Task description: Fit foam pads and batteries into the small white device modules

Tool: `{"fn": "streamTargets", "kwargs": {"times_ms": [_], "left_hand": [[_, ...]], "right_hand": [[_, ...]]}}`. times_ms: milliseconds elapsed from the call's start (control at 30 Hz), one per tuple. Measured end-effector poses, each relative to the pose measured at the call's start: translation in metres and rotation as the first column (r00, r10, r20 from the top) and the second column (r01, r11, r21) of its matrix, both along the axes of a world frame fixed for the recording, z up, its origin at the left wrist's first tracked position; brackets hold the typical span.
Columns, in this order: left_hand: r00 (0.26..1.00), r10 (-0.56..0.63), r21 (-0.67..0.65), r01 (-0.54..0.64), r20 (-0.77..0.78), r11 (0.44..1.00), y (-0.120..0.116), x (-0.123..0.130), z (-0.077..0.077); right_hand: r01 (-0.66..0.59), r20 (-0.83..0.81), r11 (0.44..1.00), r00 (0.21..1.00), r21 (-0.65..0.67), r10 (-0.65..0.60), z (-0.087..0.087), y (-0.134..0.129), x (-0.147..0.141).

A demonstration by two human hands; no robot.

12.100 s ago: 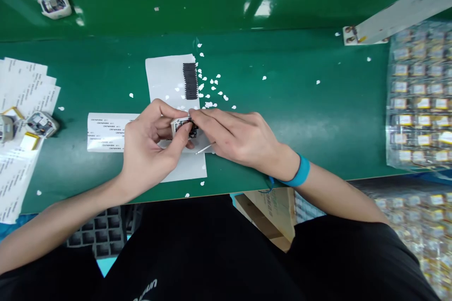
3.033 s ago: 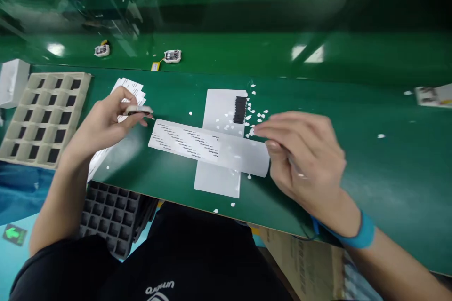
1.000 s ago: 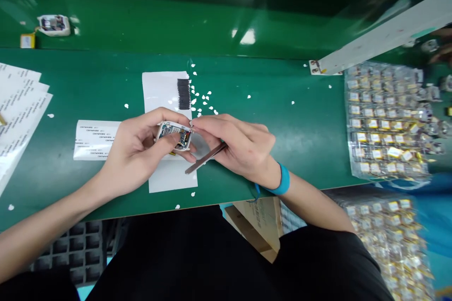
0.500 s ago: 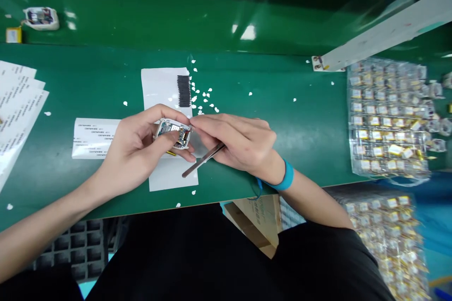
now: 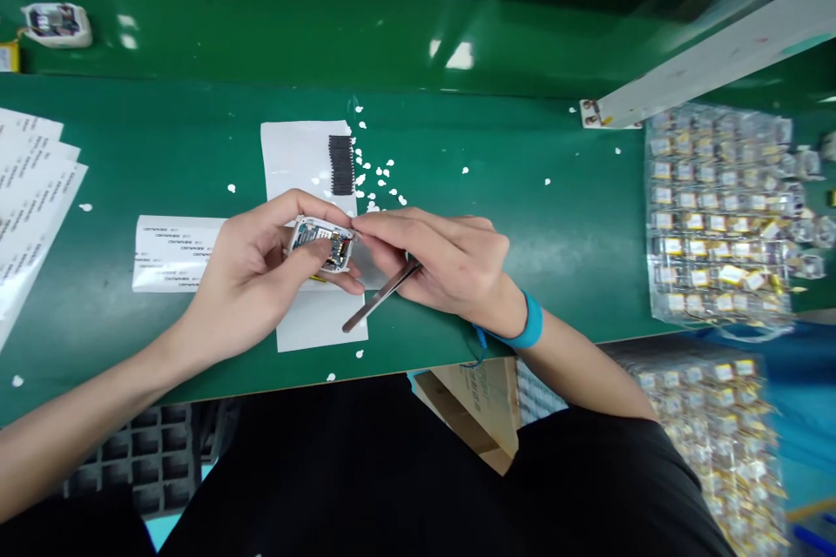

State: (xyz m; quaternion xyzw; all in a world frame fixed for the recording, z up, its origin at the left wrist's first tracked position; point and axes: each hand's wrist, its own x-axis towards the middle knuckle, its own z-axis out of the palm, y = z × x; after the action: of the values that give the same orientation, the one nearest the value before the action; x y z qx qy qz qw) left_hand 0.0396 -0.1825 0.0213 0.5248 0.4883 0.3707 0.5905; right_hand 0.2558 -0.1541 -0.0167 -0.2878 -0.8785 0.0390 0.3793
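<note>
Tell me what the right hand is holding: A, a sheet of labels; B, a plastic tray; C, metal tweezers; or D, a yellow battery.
C: metal tweezers run out from the fingers of the right hand, beside the white-edged circuit module in the left hand.

Bright even light; white glare on green shelf; edges warped w/ slight blur

We note: black short-sleeved top, 6 o'clock | teal wristband, 4 o'clock, thin blue cord attached | left hand, right hand bare
</note>
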Motion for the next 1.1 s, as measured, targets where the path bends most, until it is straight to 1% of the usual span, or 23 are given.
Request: {"fn": "streamTargets", "kwargs": {"times_ms": [100,233,333,433,567,633,700,767,867,967,1033,1100], "left_hand": [[1.000,-0.005,0.014,0.005,0.006,1.000,0.000,0.001,0.000],[0.999,-0.008,0.025,0.007,0.046,1.000,-0.001,0.003,0.001],[0.999,0.034,0.005,-0.034,0.016,0.999,-0.002,0.004,0.001],[0.997,0.074,-0.004,-0.074,-0.024,0.997,-0.003,0.005,0.000],[0.998,0.058,0.030,-0.057,-0.034,0.998,-0.002,0.002,-0.006],[0.998,0.065,0.042,-0.064,-0.015,0.997,-0.001,0.001,-0.010],[0.996,0.089,0.053,-0.090,0.021,0.995,-0.002,0.001,-0.015],[0.993,0.106,0.058,-0.109,0.053,0.992,-0.003,0.003,-0.019],[0.993,0.099,0.070,-0.104,0.071,0.992,-0.008,0.006,-0.022],[0.996,0.076,0.132,-0.080,0.034,0.988,-0.014,0.009,-0.022],[0.995,0.094,0.219,-0.087,-0.024,0.972,-0.018,0.010,-0.022],[0.989,0.124,0.314,-0.092,-0.084,0.945,-0.022,0.010,-0.024]], "right_hand": [[0.004,-0.027,0.999,1.000,-0.036,-0.005,0.003,-0.001,-0.002],[0.016,-0.063,0.999,0.998,-0.032,-0.018,0.004,0.001,-0.004],[0.073,-0.035,0.996,0.997,-0.049,-0.075,0.003,0.006,-0.001],[0.118,-0.003,0.992,0.993,-0.033,-0.118,0.001,0.011,0.003],[0.012,0.090,0.996,0.996,0.086,-0.020,0.001,0.012,0.007],[-0.017,0.152,0.987,0.988,0.159,-0.007,0.001,0.010,0.008],[-0.019,0.198,0.980,0.980,0.200,-0.021,0.002,0.009,0.009],[-0.024,0.211,0.979,0.977,0.203,-0.020,0.003,0.007,0.009],[-0.042,0.206,0.987,0.979,0.156,0.009,0.005,0.002,0.007],[-0.040,0.223,0.990,0.975,0.136,0.009,0.008,-0.004,0.004],[-0.023,0.226,0.990,0.974,0.139,-0.009,0.010,-0.007,0.003],[-0.035,0.223,0.990,0.975,0.138,0.003,0.011,-0.011,0.004]]}}
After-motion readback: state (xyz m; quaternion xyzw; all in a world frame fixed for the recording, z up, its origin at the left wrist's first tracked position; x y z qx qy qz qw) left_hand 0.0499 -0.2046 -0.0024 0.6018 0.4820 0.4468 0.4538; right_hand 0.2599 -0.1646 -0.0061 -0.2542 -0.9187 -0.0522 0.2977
